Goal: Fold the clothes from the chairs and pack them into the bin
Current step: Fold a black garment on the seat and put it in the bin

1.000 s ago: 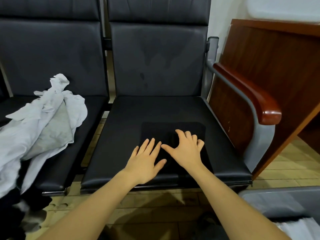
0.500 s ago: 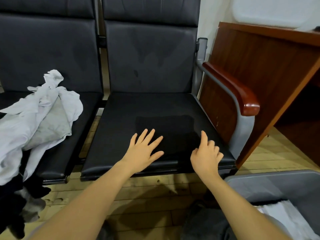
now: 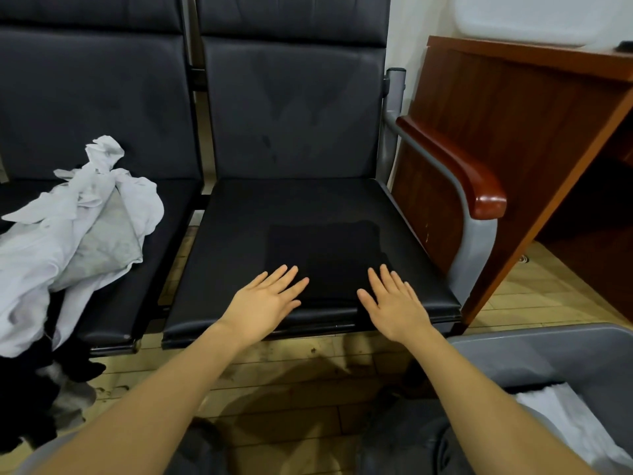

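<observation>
The left hand point(image 3: 265, 301) and the right hand point(image 3: 394, 305) are laid flat with fingers straight, a little apart, on the near edge of a folded black garment point(image 3: 325, 255). The garment is spread on the black chair seat point(image 3: 239, 234). A pile of white clothes point(image 3: 75, 234) is left on the next chair. The gray bin point(image 3: 548, 354) is seen on the floor at the right, with something white inside. The fold could be spoiled if the garment is lifted by one edge only. No writing can be read
</observation>
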